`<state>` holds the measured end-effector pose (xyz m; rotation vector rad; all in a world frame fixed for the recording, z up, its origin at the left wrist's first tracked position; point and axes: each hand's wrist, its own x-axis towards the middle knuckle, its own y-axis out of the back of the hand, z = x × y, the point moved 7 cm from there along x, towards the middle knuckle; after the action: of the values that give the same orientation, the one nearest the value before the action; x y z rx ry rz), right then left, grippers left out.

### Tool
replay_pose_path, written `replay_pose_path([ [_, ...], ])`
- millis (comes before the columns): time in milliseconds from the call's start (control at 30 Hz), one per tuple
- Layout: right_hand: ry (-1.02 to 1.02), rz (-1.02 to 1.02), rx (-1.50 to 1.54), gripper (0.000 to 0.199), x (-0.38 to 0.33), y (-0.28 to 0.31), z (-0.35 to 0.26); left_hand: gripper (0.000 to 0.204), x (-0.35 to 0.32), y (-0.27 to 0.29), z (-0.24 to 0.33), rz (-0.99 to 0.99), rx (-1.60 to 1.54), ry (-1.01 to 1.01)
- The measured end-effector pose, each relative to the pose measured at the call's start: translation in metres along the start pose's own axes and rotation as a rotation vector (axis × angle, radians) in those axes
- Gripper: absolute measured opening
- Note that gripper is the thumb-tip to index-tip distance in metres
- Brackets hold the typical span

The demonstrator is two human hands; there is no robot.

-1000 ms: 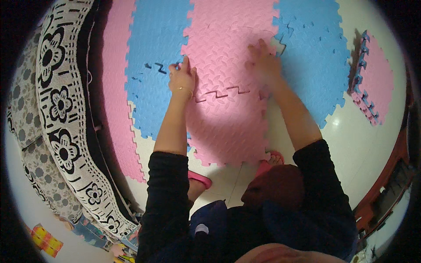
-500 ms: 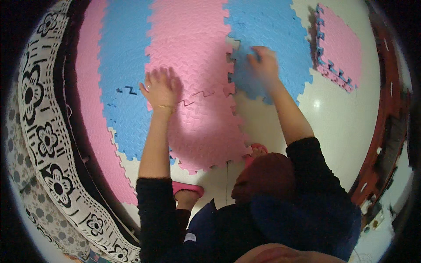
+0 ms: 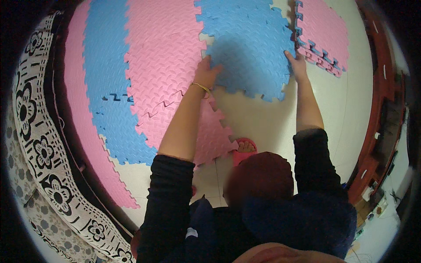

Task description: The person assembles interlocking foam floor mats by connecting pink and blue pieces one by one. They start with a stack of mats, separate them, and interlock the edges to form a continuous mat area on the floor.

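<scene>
A blue foam mat tile point(image 3: 252, 61) with toothed edges lies in front of me, between my two hands. My left hand point(image 3: 206, 73) is at its left edge, thumb over the blue surface and fingers partly hidden at the border with the pink tile. On the opposite side my right hand point(image 3: 298, 68) pinches the right edge, its thumb on top. Left of the blue tile runs a strip of pink foam tiles point(image 3: 162, 52), crossed by a zigzag seam with a gap. Its nearest pink tile point(image 3: 210, 138) sits askew, partly behind my left forearm.
Further left are a blue strip point(image 3: 105, 52) and an outer pink strip point(image 3: 74, 70) of mat. Stacked pink and blue tiles point(image 3: 322, 26) lie at the far right. A flower-patterned cover point(image 3: 26, 107) borders the left; reddish-brown furniture point(image 3: 381, 87) the right. My foot in a pink slipper point(image 3: 245, 147) is nearby.
My left hand has moved right from the pink tiles to the blue tile's left edge. My right hand has shifted from over the blue tile to its right edge. The view has shifted slightly.
</scene>
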<state>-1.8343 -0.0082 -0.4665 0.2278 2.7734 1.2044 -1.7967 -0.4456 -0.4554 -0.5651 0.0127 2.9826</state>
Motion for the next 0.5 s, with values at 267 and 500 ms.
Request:
replay_pose_path([
  [267,-0.112,-0.256,0.431,0.074,-0.071,-0.002,-0.005,0.062,-0.034,0.019,0.039,0.025,-0.094,0.076],
  [500,-0.703,-0.136,0.752,0.061,-0.143,0.02,-0.053,0.076,-0.065,0.026,0.021,0.107,0.112,0.118],
])
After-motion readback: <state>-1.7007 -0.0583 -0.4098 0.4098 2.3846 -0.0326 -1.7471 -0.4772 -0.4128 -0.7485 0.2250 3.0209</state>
